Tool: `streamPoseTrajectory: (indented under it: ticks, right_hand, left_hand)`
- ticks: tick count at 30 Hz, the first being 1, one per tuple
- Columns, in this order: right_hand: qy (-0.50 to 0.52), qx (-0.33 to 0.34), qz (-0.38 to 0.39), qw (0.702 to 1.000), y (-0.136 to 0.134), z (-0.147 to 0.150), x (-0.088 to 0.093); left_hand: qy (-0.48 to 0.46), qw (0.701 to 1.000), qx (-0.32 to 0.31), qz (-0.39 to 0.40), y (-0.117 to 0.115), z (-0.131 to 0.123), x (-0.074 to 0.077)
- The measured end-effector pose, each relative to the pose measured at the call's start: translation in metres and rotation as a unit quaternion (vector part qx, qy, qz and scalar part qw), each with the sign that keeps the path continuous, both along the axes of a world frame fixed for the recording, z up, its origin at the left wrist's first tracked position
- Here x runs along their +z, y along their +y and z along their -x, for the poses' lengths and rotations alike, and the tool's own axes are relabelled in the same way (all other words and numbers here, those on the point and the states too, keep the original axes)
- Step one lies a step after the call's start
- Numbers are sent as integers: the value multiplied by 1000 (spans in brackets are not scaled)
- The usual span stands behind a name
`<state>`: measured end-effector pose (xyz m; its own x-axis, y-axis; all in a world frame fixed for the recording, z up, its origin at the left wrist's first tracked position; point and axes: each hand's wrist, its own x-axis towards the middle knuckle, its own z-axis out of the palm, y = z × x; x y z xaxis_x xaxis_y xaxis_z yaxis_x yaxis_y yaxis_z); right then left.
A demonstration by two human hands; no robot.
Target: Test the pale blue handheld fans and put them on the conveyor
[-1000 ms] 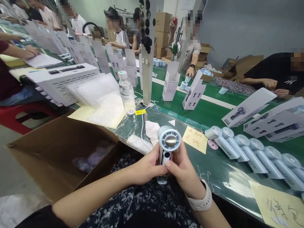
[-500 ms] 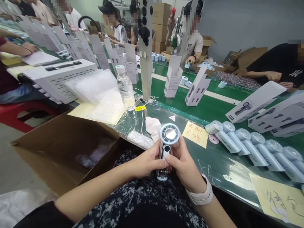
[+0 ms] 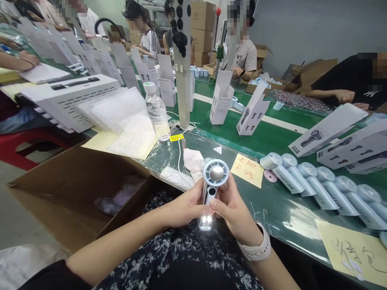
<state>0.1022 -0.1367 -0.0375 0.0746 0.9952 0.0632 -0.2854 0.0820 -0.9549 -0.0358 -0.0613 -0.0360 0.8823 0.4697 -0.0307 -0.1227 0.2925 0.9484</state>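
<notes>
A light-blue handheld fan [image 3: 215, 172] with a round ringed head and silver centre is held upright above my lap. My left hand [image 3: 189, 203] wraps its handle from the left, thumb lying across the front. From the other side my right hand [image 3: 231, 205] grips it too, its thumb at the handle's front below the dark round spot. White lights glow near the handle's lower end. Behind the fan, on the table edge, lies a pale cloth-like piece [image 3: 192, 161]. Fingers behind the handle are partly hidden.
Several wrapped blue fans [image 3: 306, 171] lie in a row at right, beside handwritten yellow notes [image 3: 248, 170]. White boxes [image 3: 252, 110] stand along the green belt. A water bottle [image 3: 157, 112] and bubble-wrap bags [image 3: 121, 121] are at left, above an open carton [image 3: 60, 193]. Co-workers sit across.
Lights at the lower end of the fan's handle have come on. Both hands keep their hold. The view has shifted slightly, and a co-worker's raised hand at the red-knobbed lever is gone from there.
</notes>
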Motion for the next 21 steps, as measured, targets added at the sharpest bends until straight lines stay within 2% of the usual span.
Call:
streamPoseTrajectory:
  ticks: [2, 5, 9, 13, 15, 18, 21]
  right_hand:
    - [10, 20, 13, 1000, 0, -4, 1]
    - [23, 27, 19, 999, 0, -12, 3]
    - [3, -2, 30, 1000, -2, -25, 2]
    - [-27, -28, 44, 998, -3, -33, 2]
    - [-41, -43, 59, 997, -4, -32, 3]
    - [-82, -82, 83, 990, -5, -28, 3]
    - [-114, -103, 102, 983, -5, -25, 3]
  left_hand:
    - [6, 1000, -19, -1, 0, 1, 2]
    - [45, 999, -8, -28, 1, 4, 5]
    - [85, 991, 39, -96, 2, 6, 7]
    - [132, 982, 24, -133, 3, 5, 13]
    - [183, 970, 16, -159, 3, 3, 16]
    - [247, 940, 41, -232, 3, 0, 17]
    - [264, 924, 51, -270, 3, -1, 16]
